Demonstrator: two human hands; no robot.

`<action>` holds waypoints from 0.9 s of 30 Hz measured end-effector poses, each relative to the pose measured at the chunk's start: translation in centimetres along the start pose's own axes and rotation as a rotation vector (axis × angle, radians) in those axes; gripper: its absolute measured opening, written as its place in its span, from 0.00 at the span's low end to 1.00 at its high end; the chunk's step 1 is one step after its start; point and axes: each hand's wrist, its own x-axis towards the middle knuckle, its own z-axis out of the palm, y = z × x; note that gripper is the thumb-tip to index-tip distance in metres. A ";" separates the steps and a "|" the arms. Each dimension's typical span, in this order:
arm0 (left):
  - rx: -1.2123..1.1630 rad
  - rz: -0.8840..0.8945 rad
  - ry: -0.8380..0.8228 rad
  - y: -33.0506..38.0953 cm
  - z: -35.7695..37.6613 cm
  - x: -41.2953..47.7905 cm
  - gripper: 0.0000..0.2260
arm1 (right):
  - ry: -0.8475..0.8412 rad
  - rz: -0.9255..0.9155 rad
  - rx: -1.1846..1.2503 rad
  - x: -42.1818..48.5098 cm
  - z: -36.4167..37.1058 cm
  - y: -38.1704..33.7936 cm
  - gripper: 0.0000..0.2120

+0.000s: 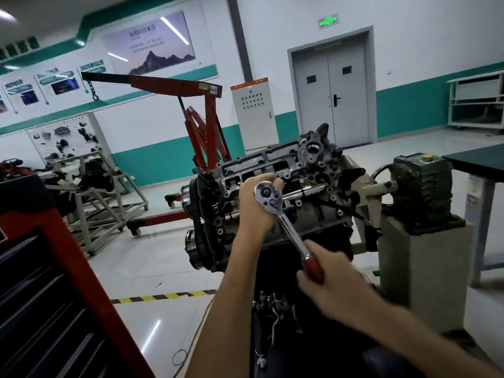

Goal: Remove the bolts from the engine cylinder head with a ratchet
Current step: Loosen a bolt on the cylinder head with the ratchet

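Observation:
The engine cylinder head [308,170] sits tilted on a stand, with several small bolts along its grey side. A chrome ratchet [268,196] with a red handle crosses in front of it. A long extension bar [308,190] runs from the ratchet head towards the cylinder head. My left hand [255,203] is curled behind the ratchet head, holding it where the extension joins. My right hand [327,282], blurred, grips the red handle below and to the right.
A red tool cabinet [54,282] stands close on the left. Behind the engine is a red engine crane [201,124]. The stand's green gearbox [420,181] sits on a grey pillar to the right, beside a dark table [477,162]. Yellow-black floor tape [163,296] lies below.

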 end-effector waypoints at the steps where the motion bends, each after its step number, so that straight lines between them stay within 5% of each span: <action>1: 0.012 0.007 0.001 0.1 0.4 0.2 0.17 | 0.020 0.034 0.125 -0.6 1.7 -0.4 0.12; 4: 0.028 0.031 -0.009 -0.3 0.3 0.1 0.18 | -0.037 0.035 0.184 -0.6 2.5 -0.8 0.12; 10: -0.016 -0.020 -0.212 -0.2 -2.6 0.1 0.17 | -0.386 -0.183 -0.480 5.5 -9.0 -0.3 0.13; 12: 0.020 0.021 -0.250 0.4 -2.6 0.2 0.11 | -0.276 -0.344 -0.823 8.1 -11.8 -0.9 0.09; 14: 0.052 0.047 -0.201 0.4 -2.1 0.1 0.11 | -0.190 -0.398 -0.905 8.9 -12.3 -0.9 0.09; 17: -0.011 0.012 -0.056 -0.1 -1.4 -0.4 0.14 | -0.234 -0.204 -0.661 5.8 -9.2 0.6 0.07; 23: 0.003 -0.010 0.047 0.0 0.1 -0.1 0.18 | 0.016 0.063 0.141 -0.9 3.3 -0.2 0.08; 27: -0.045 -0.051 0.016 -0.5 -0.8 -0.4 0.20 | -0.050 0.004 0.015 0.0 1.7 -0.3 0.11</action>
